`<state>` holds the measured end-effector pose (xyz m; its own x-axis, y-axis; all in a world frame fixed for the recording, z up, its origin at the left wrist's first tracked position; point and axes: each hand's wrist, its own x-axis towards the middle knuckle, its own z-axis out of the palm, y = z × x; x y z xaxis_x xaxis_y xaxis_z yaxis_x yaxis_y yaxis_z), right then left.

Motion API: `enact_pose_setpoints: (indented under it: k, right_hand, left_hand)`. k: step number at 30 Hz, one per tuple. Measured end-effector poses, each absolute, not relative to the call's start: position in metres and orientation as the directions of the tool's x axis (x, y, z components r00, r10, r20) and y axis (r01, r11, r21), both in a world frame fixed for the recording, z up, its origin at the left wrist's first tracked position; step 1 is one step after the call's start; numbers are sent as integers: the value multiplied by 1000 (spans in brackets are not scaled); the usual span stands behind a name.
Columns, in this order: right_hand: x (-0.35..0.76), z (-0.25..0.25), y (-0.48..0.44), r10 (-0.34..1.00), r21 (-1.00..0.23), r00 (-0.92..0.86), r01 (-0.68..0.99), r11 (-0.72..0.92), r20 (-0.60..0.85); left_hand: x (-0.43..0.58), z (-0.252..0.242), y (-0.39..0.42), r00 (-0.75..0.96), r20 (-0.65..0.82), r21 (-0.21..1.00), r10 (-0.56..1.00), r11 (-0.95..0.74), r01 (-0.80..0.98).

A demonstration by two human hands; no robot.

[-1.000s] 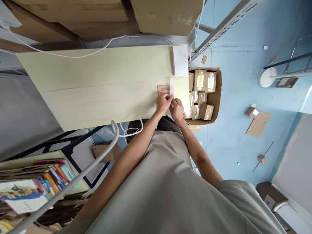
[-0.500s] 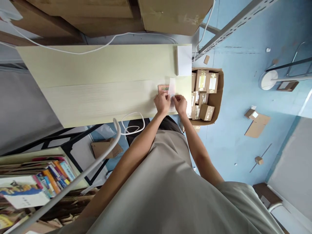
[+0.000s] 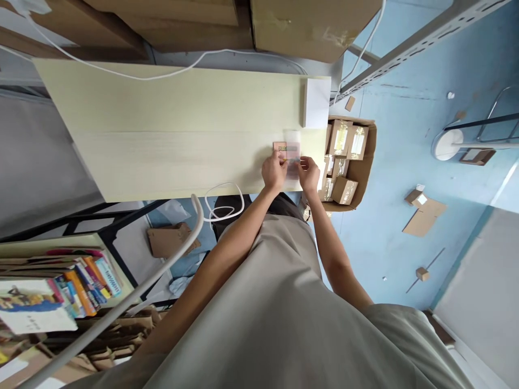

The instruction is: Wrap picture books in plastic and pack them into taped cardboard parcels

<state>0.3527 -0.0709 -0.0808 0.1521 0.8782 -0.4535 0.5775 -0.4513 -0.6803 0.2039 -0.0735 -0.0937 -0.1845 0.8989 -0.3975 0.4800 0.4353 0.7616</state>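
Note:
A small pink booklet or card [image 3: 278, 146] with a printed band lies near the right end of the pale yellow table [image 3: 182, 108]. Over its right part lies a translucent whitish sheet [image 3: 292, 136], its far end reaching past the pink piece. My left hand [image 3: 274, 173] is closed at the left side of the pink piece, thumb and fingertips pinching at it; a tiny yellowish bit shows by the fingertips. On the other side my right hand [image 3: 309, 174] pinches the right edge of the translucent sheet. Exactly what each fingertip grips is partly hidden.
A white box [image 3: 317, 102] stands at the table's right back corner. Beyond the right edge is a carton [image 3: 366, 162] of small taped boxes. Large cardboard boxes [image 3: 300, 27] line the back. A grey curved tube [image 3: 162, 267] and white cable [image 3: 225, 219] are front left, near books [image 3: 87, 286].
The translucent sheet, whose far end stood raised and narrow, now lies flatter and wider over the pink piece. My right hand stays at its edge. The whole view has shifted slightly.

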Motion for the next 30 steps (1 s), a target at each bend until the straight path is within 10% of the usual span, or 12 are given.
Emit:
enact_pose_setpoints:
  k: [11, 21, 30]
  right_hand:
    - [315, -56, -89, 973, -640, -5, 754, -148, -230]
    - [257, -54, -99, 853, -873, -409, 476, -104, -324]
    - [290, -90, -88, 842, -674, -144, 674, -301, -520]
  left_hand:
    - [177, -64, -91, -37, -316, 916, 948, 315, 249]
    - [118, -85, -112, -299, -526, 827, 796, 561, 37]
    - [117, -121, -110, -510, -371, 781, 776, 558, 281]
